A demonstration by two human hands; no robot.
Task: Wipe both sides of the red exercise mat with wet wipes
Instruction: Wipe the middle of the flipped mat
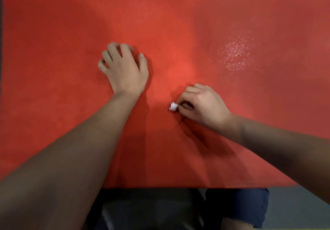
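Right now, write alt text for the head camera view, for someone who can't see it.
A right hand pinches a small wadded white wet wipe on a red exercise mat that fills most of the view, while the left hand rests on the mat, fingers spread. A glistening patch shows on the mat to the right.

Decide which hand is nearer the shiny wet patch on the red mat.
Right. The right hand, pinching a white wipe, sits nearer the person and slightly left of the wet patch; the left hand rests on the mat far to the patch's left.
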